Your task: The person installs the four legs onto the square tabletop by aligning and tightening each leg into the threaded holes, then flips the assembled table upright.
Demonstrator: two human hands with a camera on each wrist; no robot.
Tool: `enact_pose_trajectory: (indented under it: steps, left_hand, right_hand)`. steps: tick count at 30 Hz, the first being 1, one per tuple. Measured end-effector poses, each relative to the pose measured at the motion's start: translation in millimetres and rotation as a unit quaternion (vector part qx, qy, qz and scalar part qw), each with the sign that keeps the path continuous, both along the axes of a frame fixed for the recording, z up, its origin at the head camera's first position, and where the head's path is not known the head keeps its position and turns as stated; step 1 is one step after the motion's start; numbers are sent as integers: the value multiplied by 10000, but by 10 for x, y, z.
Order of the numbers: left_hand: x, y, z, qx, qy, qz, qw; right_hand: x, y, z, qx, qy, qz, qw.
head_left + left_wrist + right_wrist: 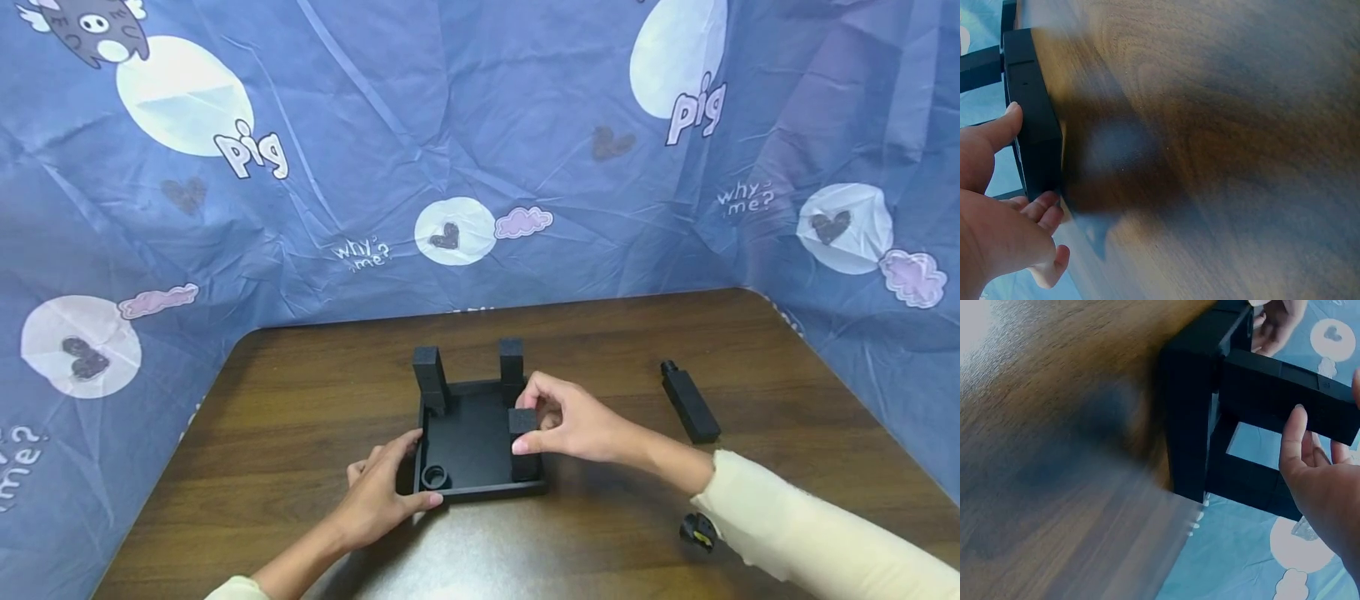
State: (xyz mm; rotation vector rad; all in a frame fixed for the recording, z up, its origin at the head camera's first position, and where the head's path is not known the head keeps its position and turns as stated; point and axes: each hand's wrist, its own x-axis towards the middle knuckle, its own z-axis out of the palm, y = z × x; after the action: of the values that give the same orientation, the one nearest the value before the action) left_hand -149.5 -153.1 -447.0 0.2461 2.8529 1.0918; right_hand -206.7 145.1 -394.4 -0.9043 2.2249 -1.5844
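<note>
A black square tray-like base [468, 437] with a raised rim lies on the table. Black square legs stand upright at its far left corner [430, 375], far right corner [512, 367] and near right corner [523, 423]. Its near left corner shows a round socket [435, 477]. My right hand [573, 421] pinches the near right leg, whose lower end meets the base in the right wrist view. My left hand [378, 492] grips the base at its near left corner, thumb on the front side and fingers along the left side.
Another black leg [692, 404] with a round knob at one end lies on the wooden table [300, 383] to the right. Beside my right sleeve is a small black object with yellow [698, 531]. A blue printed cloth [337, 150] hangs behind the table and along its sides.
</note>
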Motion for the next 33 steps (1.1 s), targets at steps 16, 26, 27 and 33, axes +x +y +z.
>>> enact_pose_trajectory:
  steps: [16, 26, 27, 33]
  left_hand:
    - [3, -2, -10, 31, -108, 24, 9999]
    - [-1, 4, -17, -7, 40, 25, 10000]
    - [-2, 4, -18, -4, 44, 23, 10000]
    - [0, 0, -20, 7, 24, 3, 10000]
  right_hand:
    - [-60, 108, 120, 352, 312, 831, 9954]
    - [20, -38, 2, -255, 103, -190, 9994]
    - [27, -48, -6, -304, 72, -209, 9993]
    - [22, -22, 13, -119, 79, 19, 9999]
